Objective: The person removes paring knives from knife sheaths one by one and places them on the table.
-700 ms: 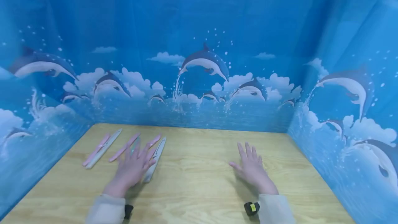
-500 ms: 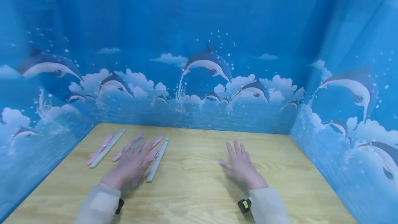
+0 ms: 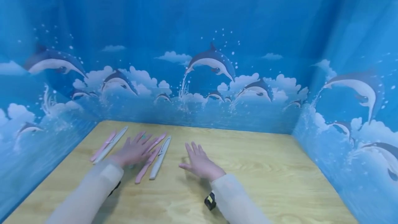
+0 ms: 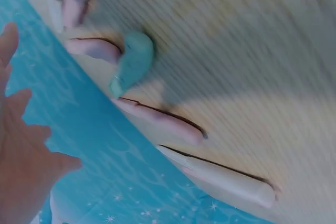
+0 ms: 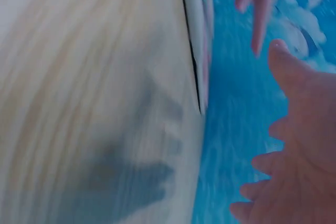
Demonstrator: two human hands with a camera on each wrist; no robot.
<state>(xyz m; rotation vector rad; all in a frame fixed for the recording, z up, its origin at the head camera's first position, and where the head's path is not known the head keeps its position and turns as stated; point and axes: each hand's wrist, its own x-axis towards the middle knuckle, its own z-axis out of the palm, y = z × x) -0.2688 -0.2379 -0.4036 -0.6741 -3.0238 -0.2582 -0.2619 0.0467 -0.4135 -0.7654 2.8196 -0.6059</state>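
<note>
Left hand (image 3: pixel 132 149): palm down, fingers spread apart, grip holding nothing; placed over the left part of the counter (image 3: pixel 267 172), above the middle of a row of slim pieces; contact with those beneath cannot be told from these angles. Right hand (image 3: pixel 200 163): fingers likewise spread, grip holding nothing; near the counter's middle, apart from the row.

Governing relation: the pieces lie beneath and to both sides of the left hand, the nearer hand to most of them; long axes run from near edge towards far edge, far ends leaning right; the rightmost pair lies between the two hands.

Contents, from the counter's left edge: a slim, tapered pink stick (image 3: pixel 103 146) and a slim, tapered grey-white stick (image 3: pixel 111 144), side by side near the far-left corner; a second pink stick (image 4: pixel 165 121); a curved, blunt teal piece (image 4: pixel 136 59); a third pink stick (image 3: pixel 158 141); a fourth pink stick (image 3: pixel 147 165); a second grey-white stick (image 3: pixel 160 158), with a dark curved marking.

Materials: sticks smooth, plastic in appearance; counter of pale, streaked wood grain; loose cream sleeves (image 3: pixel 227 186); blue dolphin-printed curtain (image 3: pixel 199 9), softly folded, beyond the far edge.
</note>
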